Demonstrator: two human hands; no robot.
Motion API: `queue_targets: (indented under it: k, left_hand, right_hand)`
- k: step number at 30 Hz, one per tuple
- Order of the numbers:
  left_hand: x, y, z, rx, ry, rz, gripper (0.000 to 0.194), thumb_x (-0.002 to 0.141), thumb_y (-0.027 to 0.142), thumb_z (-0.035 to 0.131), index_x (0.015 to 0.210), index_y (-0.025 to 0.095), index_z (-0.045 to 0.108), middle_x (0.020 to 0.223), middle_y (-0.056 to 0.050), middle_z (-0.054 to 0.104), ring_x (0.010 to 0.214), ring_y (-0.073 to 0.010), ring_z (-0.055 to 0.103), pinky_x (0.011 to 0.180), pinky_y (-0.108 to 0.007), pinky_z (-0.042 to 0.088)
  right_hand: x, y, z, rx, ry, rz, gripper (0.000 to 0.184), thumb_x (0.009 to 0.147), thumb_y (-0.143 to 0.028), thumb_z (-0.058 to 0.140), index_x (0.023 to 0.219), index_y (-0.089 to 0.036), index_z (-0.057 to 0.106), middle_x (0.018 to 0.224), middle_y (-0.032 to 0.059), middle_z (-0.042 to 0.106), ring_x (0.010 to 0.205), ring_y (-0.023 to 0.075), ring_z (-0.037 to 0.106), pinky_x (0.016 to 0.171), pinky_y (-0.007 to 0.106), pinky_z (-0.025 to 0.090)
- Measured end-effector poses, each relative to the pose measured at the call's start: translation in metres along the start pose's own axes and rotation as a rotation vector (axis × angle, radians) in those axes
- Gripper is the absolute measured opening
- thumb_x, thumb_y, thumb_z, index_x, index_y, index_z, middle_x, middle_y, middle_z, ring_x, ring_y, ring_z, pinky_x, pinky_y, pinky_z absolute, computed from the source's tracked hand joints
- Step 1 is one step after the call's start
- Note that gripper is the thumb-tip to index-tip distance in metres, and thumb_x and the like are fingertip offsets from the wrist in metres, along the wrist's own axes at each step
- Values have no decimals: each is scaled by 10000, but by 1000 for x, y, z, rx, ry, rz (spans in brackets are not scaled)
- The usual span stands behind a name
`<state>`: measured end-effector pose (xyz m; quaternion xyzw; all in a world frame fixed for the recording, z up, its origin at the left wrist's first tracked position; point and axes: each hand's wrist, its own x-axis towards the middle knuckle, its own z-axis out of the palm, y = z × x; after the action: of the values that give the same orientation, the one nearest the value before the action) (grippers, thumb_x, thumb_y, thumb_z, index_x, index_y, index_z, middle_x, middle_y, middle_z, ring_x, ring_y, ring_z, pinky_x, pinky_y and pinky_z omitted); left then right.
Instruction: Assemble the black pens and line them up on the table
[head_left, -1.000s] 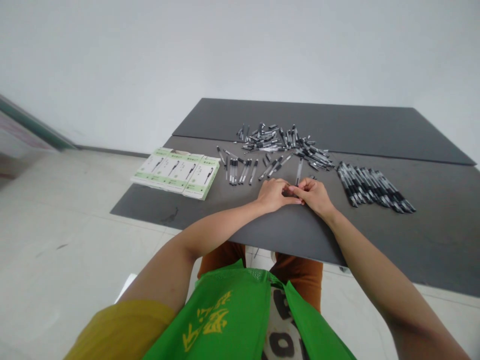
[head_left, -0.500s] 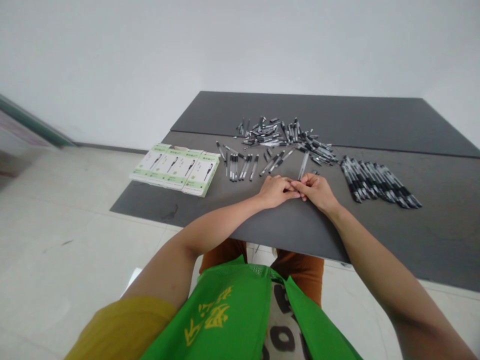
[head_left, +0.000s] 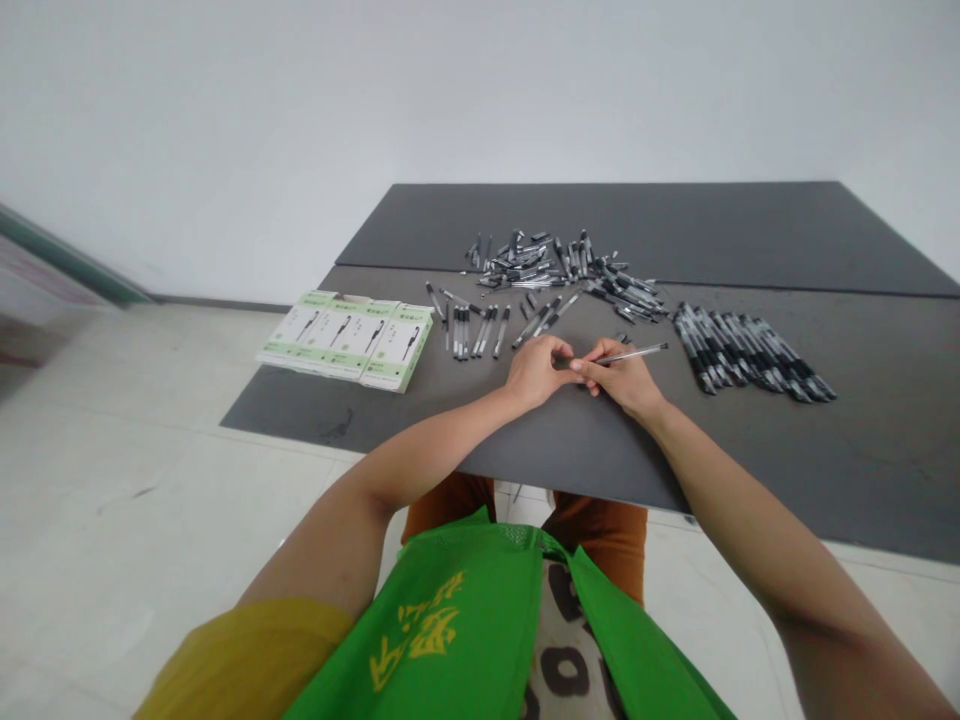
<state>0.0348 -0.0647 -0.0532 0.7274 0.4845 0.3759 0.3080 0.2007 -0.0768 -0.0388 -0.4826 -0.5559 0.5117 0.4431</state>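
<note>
A clear pen is pinched in my right hand, tilted nearly flat, its far end pointing right. My left hand is curled with thumb and fingers closed where the two hands meet, at the pen's near end. What its fingertips hold there is hidden. Both hands are over the front part of the dark table. Just beyond them lie a few loose pens. A short row of pen barrels is to the left of these.
A heap of pens and pen parts spreads across the table's middle. To the right, a neat slanted row of capped pens lies on the table. Several green-and-white pen boxes stand at the left edge. A white wall rises behind.
The pen has turned from almost upright to nearly flat, pointing right. My left hand's fingers have curled into a ring, and both hands have shifted slightly.
</note>
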Motion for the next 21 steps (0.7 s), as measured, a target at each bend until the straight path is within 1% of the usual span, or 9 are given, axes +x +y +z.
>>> queue_targets:
  k: [2,5,7,9,11,14,17,19,21]
  left_hand:
    - [3,-1,-3,39,-119,100,420,703,398,817,1027,179,666,1095,-91,695,921,-207,637,867,-357,484]
    - [8,-3,-9,22,-331,283,260,901,405,605,1038,197,679,1115,-82,704,1030,-224,637,955,-374,461]
    - [11,-4,-14,-13,-396,353,286,979,364,447,1008,197,677,1126,-81,697,1082,-220,624,1006,-380,439]
    - [13,-5,-16,-39,-410,359,320,997,331,374,1002,189,662,1137,-92,680,1126,-222,599,1048,-392,413]
    - [13,-9,-17,-80,-387,311,289,985,315,384,1042,184,635,1142,-102,656,1140,-227,577,1062,-407,401]
    - [12,-15,-12,-233,-256,203,254,904,300,515,1117,174,572,1141,-105,601,1047,-221,578,1006,-411,434]
    - [12,-17,-3,-498,-155,16,341,847,295,568,1164,184,513,1022,-58,591,886,-176,582,895,-367,472]
    - [13,-11,4,-716,-109,-140,378,837,315,567,1185,197,479,925,-27,595,817,-158,582,821,-335,479]
    - [15,-2,10,-942,-17,-263,348,826,336,565,1136,204,476,888,-15,591,779,-146,590,770,-309,478]
  right_hand:
    - [1,-1,-1,47,12,16,546,495,-562,893,655,-195,521,454,-26,595,352,89,503,350,184,383]
    - [2,-2,-1,91,42,10,558,487,-565,895,655,-199,510,447,-37,584,349,84,499,353,179,379]
    - [2,-2,-1,86,57,-4,561,482,-559,899,658,-199,507,456,-38,587,349,83,498,353,179,373]
    - [2,-1,0,66,59,-8,565,480,-564,897,659,-201,502,458,-36,588,351,89,501,351,184,371]
    - [3,-1,1,55,45,5,564,494,-583,882,655,-203,496,455,-34,585,352,94,503,352,188,371]
    - [3,1,2,51,32,7,550,509,-582,876,660,-197,512,460,-39,584,349,86,490,349,184,357]
    - [3,-1,5,69,31,-2,532,512,-573,877,671,-190,544,486,-41,595,360,79,491,355,186,372]
    - [2,-5,8,79,25,-3,512,539,-583,861,673,-186,567,513,-34,611,378,79,505,369,194,400]
    - [1,-8,11,75,20,3,490,569,-588,845,672,-188,582,524,-29,617,393,82,517,384,200,422]
